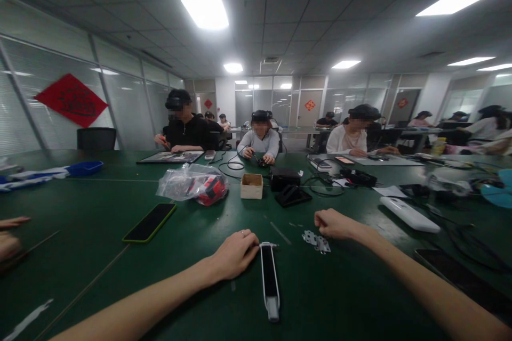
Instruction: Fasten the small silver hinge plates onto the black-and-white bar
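Observation:
My left hand [239,253] rests on the green table with its fingers curled in, right beside the upper end of a slim white device with a long black face [269,279]. A small thin piece sticks out at that upper end. The curled fingertips are partly hidden, so what they hold, if anything, does not show. My right hand [335,223] is closed, knuckles up, at the far edge of some flat silvery metal pieces with holes [319,242]. Its fingertips are hidden, and I cannot tell whether they grip one of these pieces.
A phone with a lime-green edge [150,222] lies left. Beyond are a plastic bag with red-and-black contents [196,184], a small open box [252,187] and black devices with cables [294,195]. A white case [408,213] lies right. Another person's hand [10,242] shows far left; several people sit opposite.

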`<action>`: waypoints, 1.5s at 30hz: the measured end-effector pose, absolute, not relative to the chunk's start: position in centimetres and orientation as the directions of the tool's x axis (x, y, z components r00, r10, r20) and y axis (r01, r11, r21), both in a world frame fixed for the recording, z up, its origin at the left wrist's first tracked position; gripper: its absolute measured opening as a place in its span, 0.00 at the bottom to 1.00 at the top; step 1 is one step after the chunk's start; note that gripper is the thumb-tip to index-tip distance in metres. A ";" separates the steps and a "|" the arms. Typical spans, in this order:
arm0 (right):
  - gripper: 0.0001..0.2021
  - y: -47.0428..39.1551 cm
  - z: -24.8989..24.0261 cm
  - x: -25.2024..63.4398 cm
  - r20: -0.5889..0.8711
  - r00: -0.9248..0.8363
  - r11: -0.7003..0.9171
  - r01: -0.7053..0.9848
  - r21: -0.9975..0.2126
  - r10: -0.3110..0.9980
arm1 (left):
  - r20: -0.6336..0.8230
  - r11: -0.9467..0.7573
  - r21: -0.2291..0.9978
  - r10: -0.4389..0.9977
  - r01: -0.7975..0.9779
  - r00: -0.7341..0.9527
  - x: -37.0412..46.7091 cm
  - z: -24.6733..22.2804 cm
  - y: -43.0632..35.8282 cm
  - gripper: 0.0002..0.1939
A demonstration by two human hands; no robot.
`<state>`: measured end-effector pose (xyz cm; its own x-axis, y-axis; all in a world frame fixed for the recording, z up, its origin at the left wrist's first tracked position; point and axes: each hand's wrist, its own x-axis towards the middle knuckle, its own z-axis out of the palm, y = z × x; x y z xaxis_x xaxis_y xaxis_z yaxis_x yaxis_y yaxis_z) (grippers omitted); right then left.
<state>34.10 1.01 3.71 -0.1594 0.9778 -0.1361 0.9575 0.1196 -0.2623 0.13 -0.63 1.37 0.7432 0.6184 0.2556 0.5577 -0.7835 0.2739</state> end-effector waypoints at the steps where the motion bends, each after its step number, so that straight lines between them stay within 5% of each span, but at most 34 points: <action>1: 0.08 1.0 3.9 33.8 -0.107 -0.171 0.139 0.956 -0.259 0.980 | 0.252 -0.781 0.272 0.621 0.562 0.742 0.1 1.4 -0.6 0.06; 5: 0.10 -0.4 5.1 31.0 0.043 -0.260 0.261 0.925 -0.277 0.965 | 0.236 -0.773 0.273 0.631 0.573 0.739 0.2 1.5 -0.7 0.06; 10: 0.11 -3.4 4.6 25.2 0.181 -0.447 0.469 0.701 -0.538 0.876 | 0.245 -0.779 0.250 0.625 0.575 0.741 0.2 1.6 -0.8 0.06; 16: 0.08 -4.2 1.4 23.0 0.249 -0.266 0.362 0.606 -0.708 0.931 | 0.264 -0.792 0.243 0.610 0.560 0.748 0.3 1.3 -0.6 0.06; 45: 0.08 -5.0 2.2 22.7 0.191 -0.280 0.332 0.651 -0.683 0.941 | 0.261 -0.788 0.246 0.615 0.565 0.744 0.3 1.4 -0.7 0.06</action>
<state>22.70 -4.95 2.25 -0.2796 0.9410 0.1907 0.6511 0.3319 -0.6826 0.30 -0.68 1.36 0.7441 0.6152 0.2606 0.5652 -0.7876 0.2457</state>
